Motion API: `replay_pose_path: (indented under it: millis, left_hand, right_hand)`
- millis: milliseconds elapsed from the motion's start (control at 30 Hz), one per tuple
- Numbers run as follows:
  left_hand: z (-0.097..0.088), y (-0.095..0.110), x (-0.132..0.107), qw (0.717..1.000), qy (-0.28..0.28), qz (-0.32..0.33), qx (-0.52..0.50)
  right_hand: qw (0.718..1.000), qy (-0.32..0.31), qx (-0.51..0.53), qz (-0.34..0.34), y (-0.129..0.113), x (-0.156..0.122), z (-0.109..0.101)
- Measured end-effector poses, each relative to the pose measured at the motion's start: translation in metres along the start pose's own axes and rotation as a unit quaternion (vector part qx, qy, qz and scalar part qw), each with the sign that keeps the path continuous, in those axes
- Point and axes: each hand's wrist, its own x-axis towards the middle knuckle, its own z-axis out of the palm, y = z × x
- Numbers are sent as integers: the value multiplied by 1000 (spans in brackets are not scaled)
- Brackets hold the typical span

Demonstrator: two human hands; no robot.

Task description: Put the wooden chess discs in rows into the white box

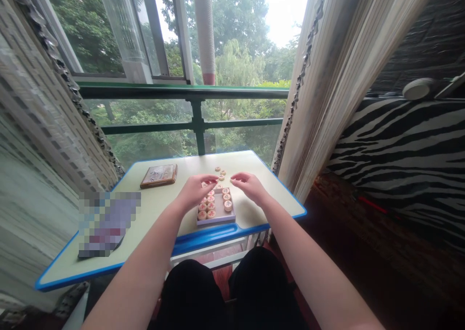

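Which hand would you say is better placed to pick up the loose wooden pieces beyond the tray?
Probably the left hand: its fingers nearly reach the loose pieces, while the right hand's stop slightly further off.

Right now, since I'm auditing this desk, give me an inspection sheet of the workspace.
Surface: cream tabletop with blue edging.
Job's things: round wooden xiangqi pieces, in rows in a shallow tray, a few loose beyond it.
Clutter: flat brown box; pixelated flat item.
Hands: left hand and right hand cupped above the pieces, nothing visibly gripped.
Cables: nothing seen.
Surroundings: green railing, trees, beige curtains, zebra-print cloth.
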Motion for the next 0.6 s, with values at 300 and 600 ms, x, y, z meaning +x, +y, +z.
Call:
replay_pose_path:
  millis: [300,600]
  left_hand:
    - [-18,-22,46,997,51,-42,-47]
    - [11,-79,47,992,85,-75,-50]
  right_hand:
    - [977,15,-178,-117,5,79,14]
    - [947,-30,-297,-119,49,86,17]
